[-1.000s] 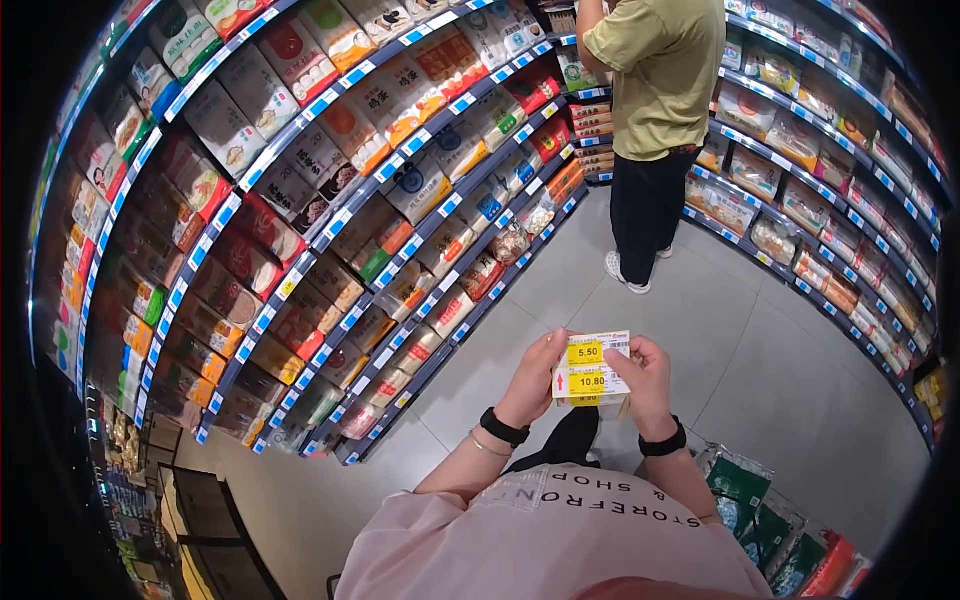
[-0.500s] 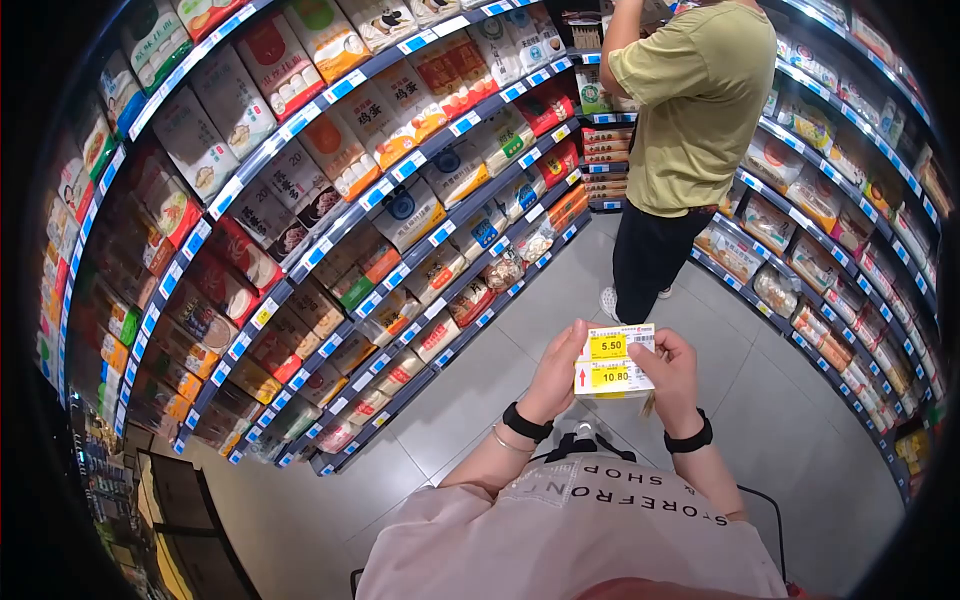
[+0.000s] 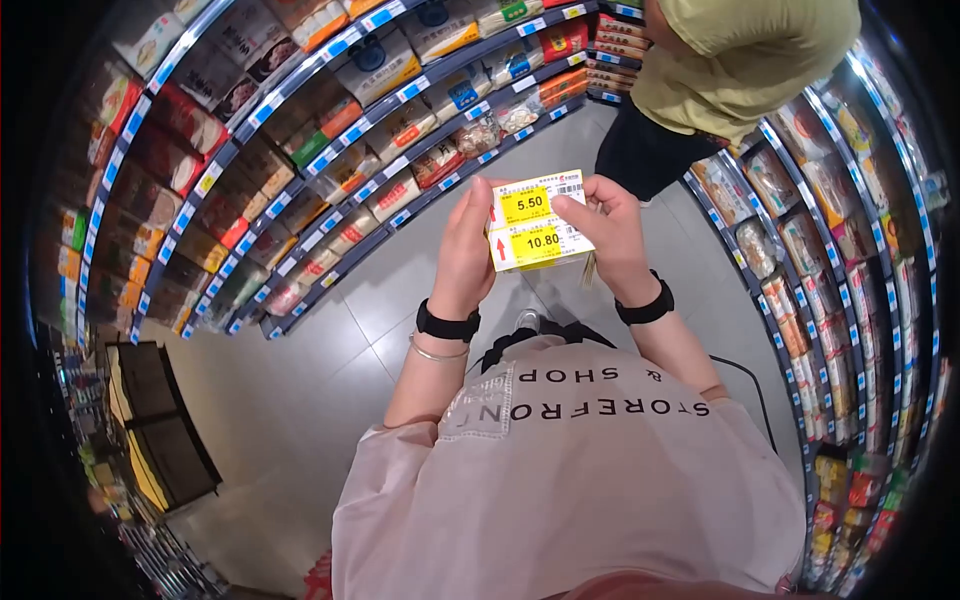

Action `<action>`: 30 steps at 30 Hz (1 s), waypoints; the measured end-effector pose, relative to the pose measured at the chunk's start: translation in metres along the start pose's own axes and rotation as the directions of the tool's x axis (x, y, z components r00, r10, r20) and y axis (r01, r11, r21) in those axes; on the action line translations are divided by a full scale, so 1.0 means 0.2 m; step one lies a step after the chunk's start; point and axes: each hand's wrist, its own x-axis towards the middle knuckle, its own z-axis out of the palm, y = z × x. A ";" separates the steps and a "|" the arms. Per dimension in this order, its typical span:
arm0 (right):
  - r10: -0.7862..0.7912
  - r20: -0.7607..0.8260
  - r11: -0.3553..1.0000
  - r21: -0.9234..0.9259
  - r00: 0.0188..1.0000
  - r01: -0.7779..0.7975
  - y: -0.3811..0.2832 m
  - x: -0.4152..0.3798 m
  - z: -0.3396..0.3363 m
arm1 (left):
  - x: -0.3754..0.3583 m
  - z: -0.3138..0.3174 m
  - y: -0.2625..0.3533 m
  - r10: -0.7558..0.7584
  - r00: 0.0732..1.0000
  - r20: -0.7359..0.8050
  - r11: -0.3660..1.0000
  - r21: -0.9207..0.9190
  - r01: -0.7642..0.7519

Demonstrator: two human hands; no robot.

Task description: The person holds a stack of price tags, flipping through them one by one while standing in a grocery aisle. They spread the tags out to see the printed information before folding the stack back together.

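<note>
Hands [image 3: 465,255] holding price tags [image 3: 527,225], white, yellow-panelled

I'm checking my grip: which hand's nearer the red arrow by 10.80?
Left. The left hand is just beside the red arrow; the right hand is at the opposite edge of the tags.

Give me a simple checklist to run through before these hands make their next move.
1. Left hand holding the price labels at their left edge: ok.
2. Right hand holding them, thumb across the front: ok.
3. Large front prices readable: ok, 5.50 and 10.80.
4. Print behind the front labels readable: not ok, covered.
5. Floor ahead free of people: not ok, someone in a yellow-green top stands there.
</note>
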 end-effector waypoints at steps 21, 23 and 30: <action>0.196 0.333 0.979 -0.013 0.922 -0.204 -0.05 -0.08 -0.30 | -0.29 0.32 -0.30 0.160 0.929 -0.334 0.986 0.001 -0.169; 0.182 0.328 0.982 -0.011 0.927 -0.189 -0.05 -0.09 -0.29 | -0.29 0.32 -0.29 0.159 0.934 -0.319 0.986 0.006 -0.166; 0.143 0.340 0.988 0.001 0.929 -0.152 -0.10 -0.13 -0.20 | -0.35 0.30 -0.23 0.177 0.927 -0.331 0.982 -0.003 -0.188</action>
